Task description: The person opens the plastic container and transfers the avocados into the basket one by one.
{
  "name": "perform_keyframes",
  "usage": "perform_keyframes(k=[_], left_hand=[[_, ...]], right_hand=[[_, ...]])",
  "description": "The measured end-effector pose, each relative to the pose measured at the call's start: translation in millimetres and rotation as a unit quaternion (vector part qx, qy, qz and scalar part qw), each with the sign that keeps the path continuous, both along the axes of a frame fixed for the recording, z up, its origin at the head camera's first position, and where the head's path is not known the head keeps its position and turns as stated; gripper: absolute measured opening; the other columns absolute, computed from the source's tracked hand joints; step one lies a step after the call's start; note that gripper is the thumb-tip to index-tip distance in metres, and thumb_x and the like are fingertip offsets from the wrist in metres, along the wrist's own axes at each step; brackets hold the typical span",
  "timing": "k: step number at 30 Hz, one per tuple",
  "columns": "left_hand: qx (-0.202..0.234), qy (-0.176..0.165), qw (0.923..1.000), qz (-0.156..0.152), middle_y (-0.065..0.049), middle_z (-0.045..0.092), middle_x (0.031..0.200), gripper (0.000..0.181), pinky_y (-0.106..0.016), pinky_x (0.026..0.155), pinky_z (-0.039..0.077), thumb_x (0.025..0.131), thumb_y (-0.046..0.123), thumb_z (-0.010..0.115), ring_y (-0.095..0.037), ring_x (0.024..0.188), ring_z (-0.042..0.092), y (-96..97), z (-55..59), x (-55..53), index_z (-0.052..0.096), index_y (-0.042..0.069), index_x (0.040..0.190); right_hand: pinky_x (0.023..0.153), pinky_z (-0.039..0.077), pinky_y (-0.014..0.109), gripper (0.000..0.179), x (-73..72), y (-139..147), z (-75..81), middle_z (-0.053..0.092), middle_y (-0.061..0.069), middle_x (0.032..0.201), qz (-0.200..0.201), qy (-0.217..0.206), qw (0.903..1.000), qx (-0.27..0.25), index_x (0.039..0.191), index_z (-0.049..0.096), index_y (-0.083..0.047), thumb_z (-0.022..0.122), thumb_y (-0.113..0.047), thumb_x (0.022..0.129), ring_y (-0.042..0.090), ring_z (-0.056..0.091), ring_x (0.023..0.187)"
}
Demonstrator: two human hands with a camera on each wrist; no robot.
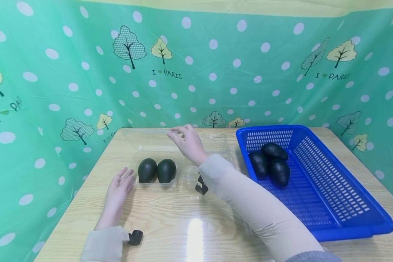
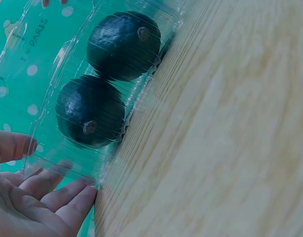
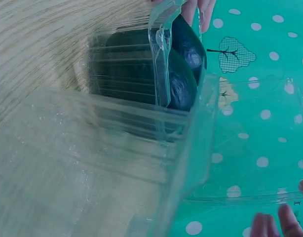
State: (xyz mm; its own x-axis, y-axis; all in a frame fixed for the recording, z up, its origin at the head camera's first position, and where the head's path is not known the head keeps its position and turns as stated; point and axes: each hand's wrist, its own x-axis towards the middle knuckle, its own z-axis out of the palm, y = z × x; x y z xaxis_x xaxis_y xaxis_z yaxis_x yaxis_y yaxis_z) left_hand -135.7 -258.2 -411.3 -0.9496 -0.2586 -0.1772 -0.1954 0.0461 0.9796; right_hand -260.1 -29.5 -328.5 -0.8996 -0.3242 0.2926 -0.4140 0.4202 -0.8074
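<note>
Two dark avocados (image 1: 166,171) stand side by side in a clear plastic clamshell box (image 2: 43,116), its hinged lid (image 1: 155,147) tipped back behind them. At the box's left end is my left hand (image 1: 119,183), palm turned up with loose fingers spread; its fingertips (image 2: 80,190) lie right against the clear wall. My right hand (image 1: 190,143) reaches over the back of the boxes, near the lids, its thumb and fingers apart with nothing seen between them. Beneath the right forearm is a second clear box (image 3: 82,173), open and without fruit, partly hidden by the sleeve.
A blue plastic basket (image 1: 344,182) stands on the right of the wooden table (image 1: 163,222), holding three dark avocados (image 1: 279,171) in its back left part. A green dotted cloth (image 1: 213,91) hangs directly behind the table. Black wrist mounts (image 1: 135,237) sit on both arms.
</note>
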Motion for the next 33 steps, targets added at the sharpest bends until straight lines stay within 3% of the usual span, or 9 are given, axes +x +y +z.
perform_keyframes(k=[4,8,14,20,27,33], left_hand=[[-0.001,-0.001,1.0,-0.001,-0.01,0.018,0.165,0.063,-0.038,0.126,0.025,0.108,0.027,0.039,-0.024,0.151,0.024,-0.6,-1.1,0.1,0.005,0.012,0.159],[-0.01,-0.008,0.9999,-0.005,-0.008,0.018,0.166,0.064,-0.039,0.126,0.024,0.108,0.03,0.038,-0.024,0.152,0.023,-1.7,-3.4,0.4,0.004,0.015,0.16],[-0.007,-0.004,0.9999,-0.009,-0.008,0.017,0.166,0.064,-0.038,0.126,0.024,0.108,0.03,0.038,-0.024,0.152,0.023,-1.3,-3.4,1.2,0.003,0.014,0.16],[-0.007,-0.001,0.9999,-0.011,-0.008,0.017,0.166,0.064,-0.038,0.126,0.024,0.108,0.028,0.038,-0.024,0.151,0.024,-1.6,-3.4,1.4,0.003,0.014,0.16],[-0.005,-0.001,0.9999,-0.01,-0.008,0.017,0.166,0.065,-0.038,0.126,0.024,0.107,0.027,0.039,-0.023,0.152,0.023,-1.7,-3.3,1.9,0.002,0.015,0.16],[-0.001,0.001,1.0,-0.005,-0.008,0.017,0.166,0.065,-0.038,0.126,0.024,0.108,0.027,0.039,-0.023,0.151,0.024,-0.4,-2.8,1.0,0.003,0.013,0.16]], right_hand=[[0.059,0.042,0.025,0.039,0.2,-0.9,0.3,0.05,0.002,0.079,-0.005,0.004,1.0,-0.001,0.128,0.065,-0.013,0.059,-0.038,0.099,0.016,0.046,0.068],[0.052,0.039,0.023,0.038,0.4,-1.5,0.0,0.046,-0.003,0.061,-0.002,0.0,0.9998,-0.018,0.127,0.066,-0.012,0.06,-0.036,0.098,0.011,0.041,0.054],[0.055,0.046,0.022,0.036,0.6,-0.7,-1.6,0.059,0.004,0.068,-0.004,-0.016,0.9987,-0.049,0.128,0.064,-0.01,0.062,-0.03,0.098,0.013,0.055,0.061],[0.064,0.054,0.024,0.037,-0.4,1.3,-3.5,0.07,0.011,0.083,-0.008,-0.016,0.9983,-0.056,0.132,0.06,-0.009,0.058,-0.029,0.101,0.025,0.069,0.079],[0.078,0.058,0.03,0.045,-2.6,0.6,-2.7,0.074,0.009,0.098,-0.016,-0.015,0.9992,-0.034,0.142,0.052,-0.011,0.055,-0.031,0.102,0.022,0.069,0.088],[0.097,0.056,0.038,0.053,-6.7,-1.1,-5.3,0.072,0.01,0.115,-0.035,-0.043,0.9982,-0.023,0.148,0.044,-0.011,0.055,-0.032,0.101,0.023,0.067,0.104]])
